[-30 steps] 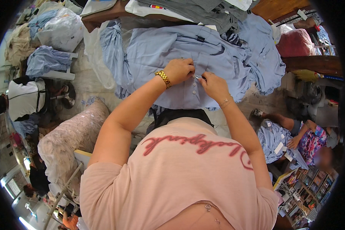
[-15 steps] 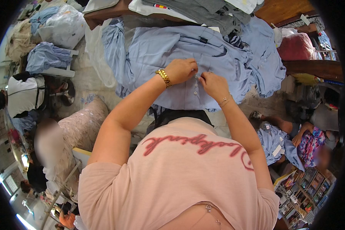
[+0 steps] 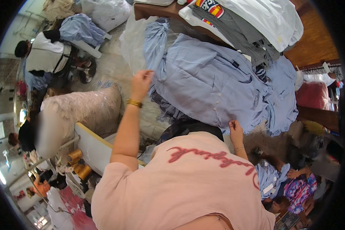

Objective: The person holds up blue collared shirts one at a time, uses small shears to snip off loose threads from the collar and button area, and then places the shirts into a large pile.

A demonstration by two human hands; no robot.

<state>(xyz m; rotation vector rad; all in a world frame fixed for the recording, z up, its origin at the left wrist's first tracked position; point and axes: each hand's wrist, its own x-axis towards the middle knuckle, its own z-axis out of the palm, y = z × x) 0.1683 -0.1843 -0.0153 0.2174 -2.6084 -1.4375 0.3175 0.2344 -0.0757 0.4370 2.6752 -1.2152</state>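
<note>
A light blue button-up shirt [image 3: 214,82] lies spread over a heap of other blue shirts on the table. My left hand [image 3: 142,81], with a gold watch on the wrist, pinches the shirt's left edge, arm stretched out. My right hand [image 3: 235,129] grips the shirt's near hem, close to my body. A pink top with red lettering [image 3: 188,184] fills the lower part of the view and hides the table's front edge.
Folded grey and white garments [image 3: 253,23] are stacked at the back on a wooden table [image 3: 314,44]. A big pale sack [image 3: 82,111] and thread cones [image 3: 76,156] stand at the left. One person sits at upper left [image 3: 46,57], another at lower right [image 3: 295,188].
Both hands were close together at the shirt's middle. Now my left hand has moved out to the left edge and my right hand has dropped to the near hem.
</note>
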